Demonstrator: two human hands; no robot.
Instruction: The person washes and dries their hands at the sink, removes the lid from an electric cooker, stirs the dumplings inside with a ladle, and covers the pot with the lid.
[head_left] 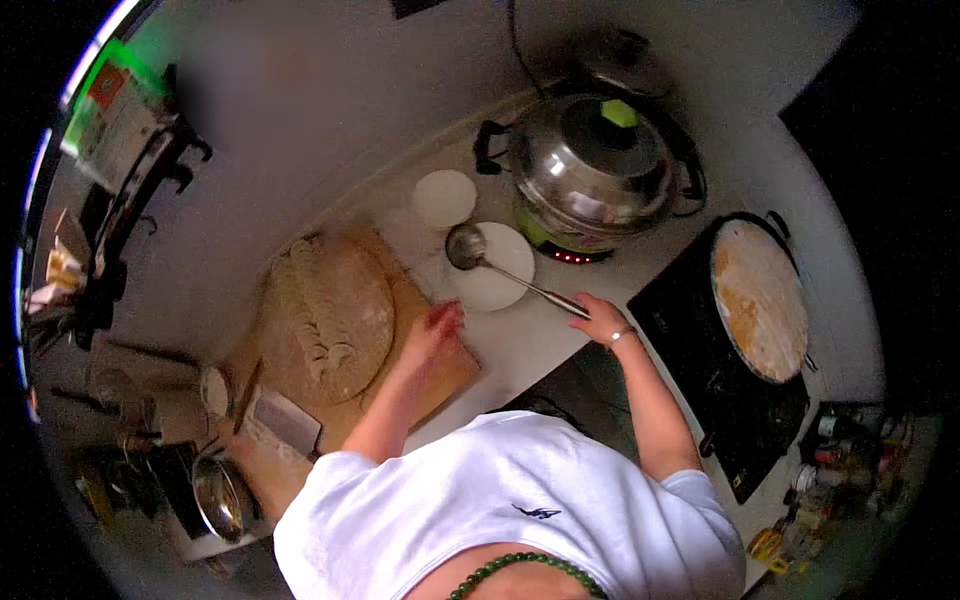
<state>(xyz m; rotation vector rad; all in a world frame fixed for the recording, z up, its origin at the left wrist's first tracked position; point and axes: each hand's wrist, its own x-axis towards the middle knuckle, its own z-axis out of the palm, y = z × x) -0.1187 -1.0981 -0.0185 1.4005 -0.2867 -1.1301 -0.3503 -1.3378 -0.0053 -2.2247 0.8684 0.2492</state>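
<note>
My right hand (604, 319) is closed around the end of a metal ladle (520, 281). The ladle's bowl rests on or just over a white plate (505, 297) on the counter; I cannot tell which. Blurred fingers make my left hand (437, 326) hard to read, and nothing can be made out in it. It hovers by the right edge of a wooden board (452, 365). On that board lies a round floured mat or board (375, 300), with rows of dumplings (308, 305) along it.
A lidded steel pot (593, 165) stands on a lit appliance at the back. A white bowl (445, 199) sits behind the plate. To the right, a pan (760, 300) with pale food is on a black stove (690, 350). A cleaver (283, 422) and metal bowl (221, 497) lie left.
</note>
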